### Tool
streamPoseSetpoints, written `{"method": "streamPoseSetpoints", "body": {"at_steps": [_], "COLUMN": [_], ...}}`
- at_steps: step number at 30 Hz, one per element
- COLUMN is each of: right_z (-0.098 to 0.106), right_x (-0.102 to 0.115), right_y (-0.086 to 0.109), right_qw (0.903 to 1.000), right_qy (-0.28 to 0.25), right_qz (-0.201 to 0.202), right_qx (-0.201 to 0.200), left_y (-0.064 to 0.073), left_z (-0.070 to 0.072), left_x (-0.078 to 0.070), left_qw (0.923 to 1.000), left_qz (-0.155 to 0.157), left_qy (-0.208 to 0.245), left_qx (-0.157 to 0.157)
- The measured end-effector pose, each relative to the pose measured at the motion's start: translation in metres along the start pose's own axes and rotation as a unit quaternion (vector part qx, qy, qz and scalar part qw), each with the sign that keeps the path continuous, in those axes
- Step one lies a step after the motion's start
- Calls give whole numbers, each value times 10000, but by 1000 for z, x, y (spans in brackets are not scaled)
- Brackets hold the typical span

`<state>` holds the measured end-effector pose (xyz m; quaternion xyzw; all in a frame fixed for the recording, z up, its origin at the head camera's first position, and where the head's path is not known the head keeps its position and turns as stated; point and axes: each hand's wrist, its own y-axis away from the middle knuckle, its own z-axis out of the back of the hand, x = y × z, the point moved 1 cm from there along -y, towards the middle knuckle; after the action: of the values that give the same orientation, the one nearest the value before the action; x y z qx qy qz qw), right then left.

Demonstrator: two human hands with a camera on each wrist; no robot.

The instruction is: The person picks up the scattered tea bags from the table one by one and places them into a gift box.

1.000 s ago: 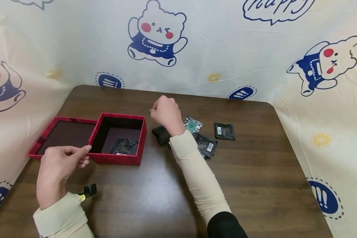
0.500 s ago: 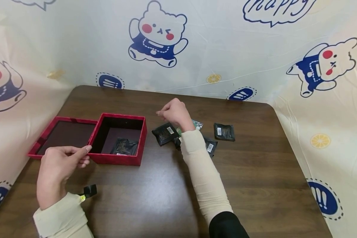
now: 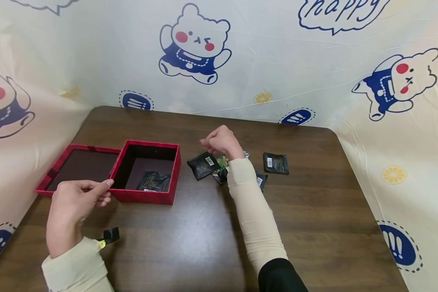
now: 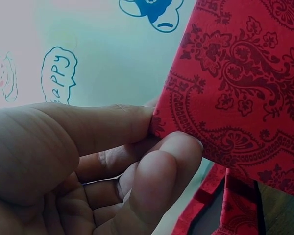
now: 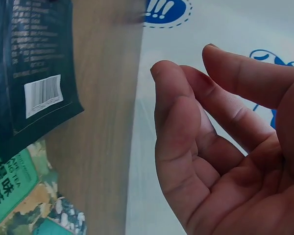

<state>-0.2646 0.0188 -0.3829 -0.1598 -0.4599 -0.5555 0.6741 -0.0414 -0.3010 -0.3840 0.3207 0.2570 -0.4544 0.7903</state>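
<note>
My left hand (image 3: 71, 207) pinches the near left corner of an open red box (image 3: 142, 197) between thumb and fingers. A paisley pattern covers the box's outer wall (image 4: 235, 83) in the left wrist view. Inside the box lies one black sachet (image 3: 154, 181). My right hand (image 3: 224, 142) hovers over a loose group of tea packets, holding nothing, its fingers loosely bent. Under and left of it are a black sachet (image 3: 203, 165) with a barcode label and a green tea packet (image 3: 223, 162). The right sleeve partly hides another black sachet (image 3: 261, 180).
The shallow red lid (image 3: 93, 147) lies left of the box, dark inside up. A separate black sachet (image 3: 275, 163) lies right of the group. A small black device (image 3: 111, 235) sits at my left cuff. Printed cloth (image 3: 263, 52) encloses the brown table (image 3: 314, 227) behind and at both sides.
My right hand has moved right and slightly nearer, uncovering the black sachet, its barcode and the green packet. The left hand keeps its grip on the box.
</note>
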Motion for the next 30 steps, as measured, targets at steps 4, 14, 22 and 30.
{"method": "streamPoseSetpoints", "body": {"at_steps": [4, 14, 22, 30], "right_z": [-1, -11, -19, -25], "right_x": [-7, -27, -35, -36], "right_y": [-6, -23, -29, -34], "right_qw": [9997, 9950, 9874, 9847], "right_qy": [202, 875, 1396, 1476], "right_qz": [-36, -250, -296, -459], "right_qx": [-115, -406, -677, -799], "left_y": [0, 0, 2, 2], "left_z": [1, 1, 1, 2], "left_x": [-1, 1, 0, 0], "left_qw": [10000, 10000, 9997, 9998], "left_qz": [-17, -43, -214, -154], "left_qy": [15, -40, -123, -74], "left_qx": [-5, -6, -59, -43]}}
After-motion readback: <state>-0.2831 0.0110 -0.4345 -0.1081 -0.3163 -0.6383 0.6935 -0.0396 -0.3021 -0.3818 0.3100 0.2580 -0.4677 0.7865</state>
